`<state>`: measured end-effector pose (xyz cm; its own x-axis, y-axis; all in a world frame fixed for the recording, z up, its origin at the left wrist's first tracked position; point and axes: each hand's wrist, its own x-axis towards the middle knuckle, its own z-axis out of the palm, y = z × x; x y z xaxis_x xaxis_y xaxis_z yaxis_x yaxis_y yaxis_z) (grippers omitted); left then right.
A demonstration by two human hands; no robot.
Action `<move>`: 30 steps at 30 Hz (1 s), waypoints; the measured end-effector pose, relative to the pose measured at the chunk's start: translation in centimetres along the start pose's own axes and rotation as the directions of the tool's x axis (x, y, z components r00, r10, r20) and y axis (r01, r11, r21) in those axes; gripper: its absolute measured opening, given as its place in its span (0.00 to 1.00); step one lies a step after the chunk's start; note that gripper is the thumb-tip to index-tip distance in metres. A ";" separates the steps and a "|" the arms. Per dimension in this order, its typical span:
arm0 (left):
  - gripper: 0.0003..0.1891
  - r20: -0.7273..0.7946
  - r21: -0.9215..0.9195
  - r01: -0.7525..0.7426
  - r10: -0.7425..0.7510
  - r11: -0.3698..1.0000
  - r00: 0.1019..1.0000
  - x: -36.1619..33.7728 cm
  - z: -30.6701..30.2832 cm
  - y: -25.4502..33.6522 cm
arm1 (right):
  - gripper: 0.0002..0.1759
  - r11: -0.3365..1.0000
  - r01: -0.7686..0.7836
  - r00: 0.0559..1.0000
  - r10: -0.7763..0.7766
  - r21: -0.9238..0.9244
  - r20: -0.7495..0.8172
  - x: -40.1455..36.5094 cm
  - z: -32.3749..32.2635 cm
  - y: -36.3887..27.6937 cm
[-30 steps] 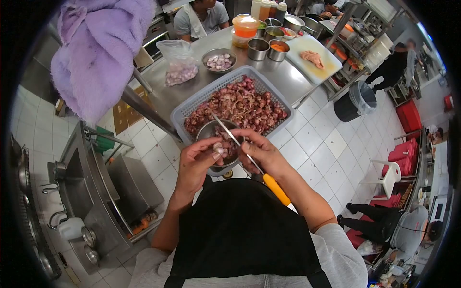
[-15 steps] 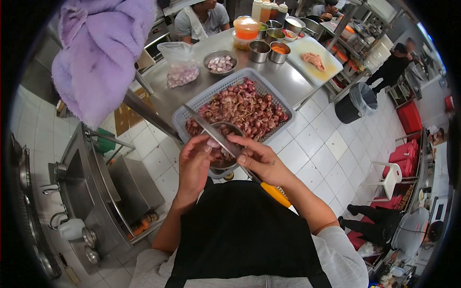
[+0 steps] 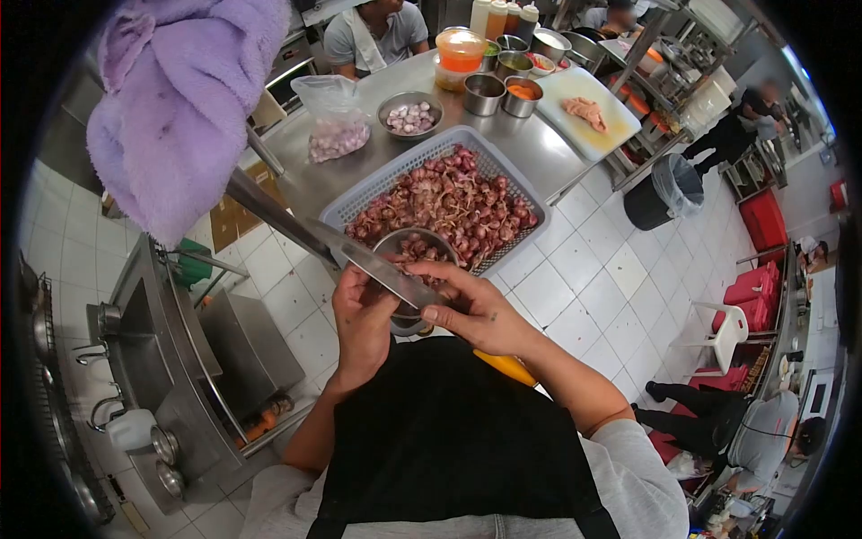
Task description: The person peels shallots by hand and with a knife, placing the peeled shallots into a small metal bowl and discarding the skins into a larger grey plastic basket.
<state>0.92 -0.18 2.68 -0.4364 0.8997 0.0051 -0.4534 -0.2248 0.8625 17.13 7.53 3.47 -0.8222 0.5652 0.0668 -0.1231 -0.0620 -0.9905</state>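
My right hand [image 3: 480, 314] grips a knife [image 3: 384, 273] with a broad steel blade and a yellow handle. The blade slants up and left across the front of my left hand [image 3: 364, 323]. My left fingers are curled behind it around a shallot, which the blade now mostly hides. Just beyond both hands, a round metal bowl [image 3: 384, 241] with shallots in it sits at the near end of a grey plastic basket [image 3: 537, 211]. Red-skinned shallots [image 3: 449, 193] are heaped in the basket.
On the steel table [image 3: 359, 85] are a bowl of peeled shallots [image 3: 410, 119], a plastic bag [image 3: 337, 139] of more, metal tins [image 3: 485, 94] and a cutting board [image 3: 611, 126] with raw meat. A purple towel [image 3: 180, 117] hangs at upper left. Another person [image 3: 377, 40] sits across the table.
The knife has shifted left and a little lower, its blade now covering the shallot in my left hand. My right hand has come slightly closer to my left.
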 end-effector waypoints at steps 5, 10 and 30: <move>0.16 0.044 -0.044 -0.032 0.034 0.999 0.998 0.0 -0.7 -0.8 | 0.26 0.986 -0.083 0.997 0.082 0.142 0.017 0.2 -0.8 -0.6; 0.14 0.077 -0.105 0.054 -0.046 0.993 0.996 0.2 0.0 -0.3 | 0.25 0.960 -0.145 0.989 0.146 0.238 0.017 0.4 -0.9 -1.2; 0.12 0.092 0.025 -0.039 0.036 0.999 0.995 0.7 -0.5 -1.0 | 0.27 0.728 -0.248 0.957 0.286 0.640 0.045 0.1 -2.8 0.7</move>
<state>0.67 0.44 1.57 -0.3787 0.9218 0.0830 -0.4163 -0.2497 0.8742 18.53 9.89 2.43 -0.8469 0.4866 -0.2144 -0.2414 -0.7112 -0.6602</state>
